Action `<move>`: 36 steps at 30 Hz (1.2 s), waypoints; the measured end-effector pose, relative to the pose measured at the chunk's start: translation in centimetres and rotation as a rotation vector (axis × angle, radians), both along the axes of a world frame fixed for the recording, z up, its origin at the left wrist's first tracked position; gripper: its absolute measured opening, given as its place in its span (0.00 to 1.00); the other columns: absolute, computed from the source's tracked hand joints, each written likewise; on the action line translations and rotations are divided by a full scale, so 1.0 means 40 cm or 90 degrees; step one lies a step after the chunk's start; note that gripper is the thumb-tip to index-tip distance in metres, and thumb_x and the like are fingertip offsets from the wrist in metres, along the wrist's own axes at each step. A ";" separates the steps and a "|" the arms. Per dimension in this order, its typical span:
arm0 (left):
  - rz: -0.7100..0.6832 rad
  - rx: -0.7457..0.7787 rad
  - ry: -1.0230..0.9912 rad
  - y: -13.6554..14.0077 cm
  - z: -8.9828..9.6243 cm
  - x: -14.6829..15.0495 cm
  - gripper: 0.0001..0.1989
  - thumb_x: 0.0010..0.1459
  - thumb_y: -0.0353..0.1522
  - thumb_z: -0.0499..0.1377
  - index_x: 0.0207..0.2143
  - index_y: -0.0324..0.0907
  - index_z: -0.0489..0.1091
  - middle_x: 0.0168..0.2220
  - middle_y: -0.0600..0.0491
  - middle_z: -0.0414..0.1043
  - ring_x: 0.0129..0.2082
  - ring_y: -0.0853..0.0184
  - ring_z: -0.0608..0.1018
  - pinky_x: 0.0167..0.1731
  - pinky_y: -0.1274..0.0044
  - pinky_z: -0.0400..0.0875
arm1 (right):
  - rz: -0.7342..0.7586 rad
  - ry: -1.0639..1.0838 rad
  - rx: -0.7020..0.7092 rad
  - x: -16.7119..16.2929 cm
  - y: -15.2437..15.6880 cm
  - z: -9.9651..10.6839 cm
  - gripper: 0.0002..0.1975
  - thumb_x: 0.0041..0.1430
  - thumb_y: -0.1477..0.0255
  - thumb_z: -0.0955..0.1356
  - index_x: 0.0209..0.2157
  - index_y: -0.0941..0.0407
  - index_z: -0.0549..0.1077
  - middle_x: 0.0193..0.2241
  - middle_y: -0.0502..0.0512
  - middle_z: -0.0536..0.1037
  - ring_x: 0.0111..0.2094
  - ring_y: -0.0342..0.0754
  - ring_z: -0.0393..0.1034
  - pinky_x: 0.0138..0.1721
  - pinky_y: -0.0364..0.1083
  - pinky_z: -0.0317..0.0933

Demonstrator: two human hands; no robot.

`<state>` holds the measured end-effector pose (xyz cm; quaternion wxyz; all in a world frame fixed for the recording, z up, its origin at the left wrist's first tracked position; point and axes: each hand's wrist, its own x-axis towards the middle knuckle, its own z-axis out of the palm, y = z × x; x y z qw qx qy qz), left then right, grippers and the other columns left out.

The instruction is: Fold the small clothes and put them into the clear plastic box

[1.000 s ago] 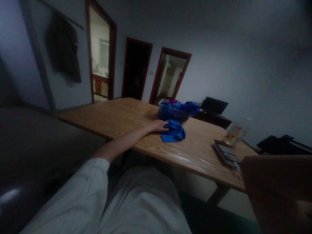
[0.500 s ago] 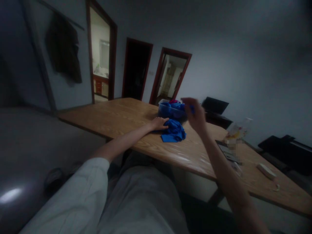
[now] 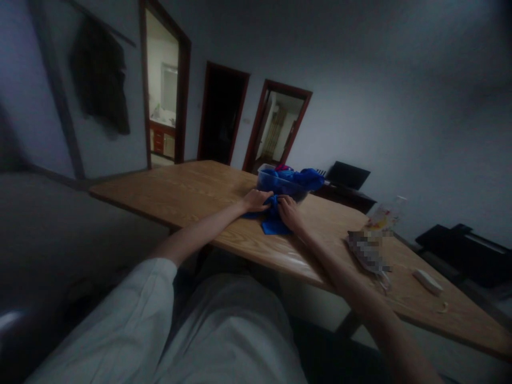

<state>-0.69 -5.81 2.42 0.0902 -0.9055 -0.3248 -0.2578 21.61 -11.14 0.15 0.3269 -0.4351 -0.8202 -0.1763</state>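
Observation:
A bright blue cloth (image 3: 276,226) lies bunched near the front edge of the wooden table. My left hand (image 3: 256,200) grips its left side, thumb and fingers closed on a fold. From the right, my right hand (image 3: 289,210) pinches the same cloth, its fingertips close to those of the left. Both hands cover part of the fabric, so its full shape is hidden. Just behind them stands a clear plastic bin (image 3: 264,182) heaped with blue fabric (image 3: 310,178), some of it draped over the right rim. A dark pink piece (image 3: 283,167) shows on top.
The wooden table (image 3: 192,186) spreads to both sides. On its right part are a clear patterned plastic bag (image 3: 384,216), a partly blurred-out packet (image 3: 364,253) and a white power strip (image 3: 427,281). A dark flat screen (image 3: 349,175) stands beyond the table.
My right hand has come down from beside the bin onto the cloth. The blue fabric it held now rests over the bin's right rim. My left hand stays at the cloth.

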 end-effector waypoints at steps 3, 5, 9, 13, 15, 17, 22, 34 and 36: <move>-0.008 0.010 -0.051 -0.004 0.012 -0.008 0.18 0.69 0.40 0.52 0.57 0.44 0.66 0.53 0.45 0.77 0.50 0.58 0.81 0.48 0.72 0.73 | -0.005 0.062 -0.042 -0.008 0.002 0.002 0.18 0.76 0.60 0.55 0.48 0.53 0.71 0.46 0.62 0.75 0.49 0.56 0.69 0.57 0.56 0.64; -0.013 -0.001 -0.057 -0.010 0.012 -0.007 0.17 0.69 0.39 0.52 0.56 0.44 0.66 0.53 0.45 0.77 0.50 0.58 0.81 0.48 0.72 0.72 | -0.005 0.076 -0.057 -0.001 0.008 -0.003 0.19 0.76 0.58 0.55 0.45 0.53 0.71 0.44 0.60 0.75 0.47 0.55 0.69 0.56 0.55 0.65; -0.033 -0.019 -0.061 -0.027 0.003 0.006 0.17 0.69 0.41 0.53 0.55 0.43 0.67 0.50 0.46 0.79 0.49 0.58 0.82 0.47 0.72 0.73 | -0.002 0.044 -0.035 0.021 0.018 -0.014 0.17 0.74 0.60 0.58 0.47 0.55 0.72 0.48 0.64 0.74 0.50 0.57 0.66 0.56 0.58 0.64; -0.050 -0.029 -0.090 -0.045 0.002 0.018 0.19 0.72 0.44 0.49 0.56 0.44 0.68 0.47 0.47 0.80 0.47 0.59 0.82 0.46 0.72 0.73 | 0.010 -0.021 -0.022 0.037 0.015 -0.013 0.15 0.70 0.65 0.62 0.51 0.56 0.71 0.51 0.66 0.72 0.52 0.60 0.65 0.57 0.60 0.64; -0.042 -0.035 -0.080 -0.051 0.004 0.022 0.20 0.72 0.44 0.47 0.55 0.44 0.68 0.45 0.47 0.81 0.45 0.59 0.83 0.45 0.73 0.73 | 0.006 -0.052 -0.021 0.038 0.011 -0.007 0.15 0.66 0.67 0.65 0.52 0.56 0.71 0.51 0.66 0.72 0.52 0.61 0.65 0.57 0.60 0.64; -0.032 -0.027 -0.073 -0.053 0.006 0.026 0.20 0.72 0.44 0.47 0.55 0.44 0.69 0.43 0.47 0.81 0.44 0.58 0.83 0.44 0.73 0.72 | -0.014 -0.067 -0.013 0.034 0.005 -0.001 0.15 0.62 0.68 0.67 0.50 0.57 0.71 0.50 0.66 0.72 0.51 0.61 0.65 0.56 0.60 0.64; -0.003 -0.017 -0.056 -0.039 -0.001 0.029 0.24 0.72 0.49 0.46 0.54 0.43 0.69 0.42 0.45 0.81 0.43 0.56 0.83 0.43 0.71 0.73 | -0.072 -0.083 0.015 0.022 -0.007 0.010 0.11 0.58 0.68 0.70 0.42 0.56 0.71 0.45 0.65 0.72 0.48 0.62 0.64 0.52 0.59 0.64; 0.015 -0.107 0.044 0.005 -0.016 0.034 0.38 0.66 0.61 0.39 0.55 0.45 0.72 0.45 0.43 0.82 0.46 0.52 0.83 0.45 0.70 0.72 | -0.080 -0.136 0.003 0.024 0.014 -0.022 0.08 0.60 0.67 0.70 0.40 0.56 0.74 0.43 0.62 0.76 0.45 0.58 0.69 0.51 0.56 0.61; 0.007 -0.107 0.048 0.008 -0.018 0.033 0.39 0.65 0.63 0.41 0.56 0.46 0.73 0.46 0.44 0.82 0.46 0.52 0.83 0.44 0.70 0.73 | -0.082 -0.125 -0.006 0.022 0.014 -0.027 0.09 0.60 0.68 0.70 0.42 0.56 0.73 0.42 0.61 0.78 0.44 0.57 0.71 0.51 0.54 0.62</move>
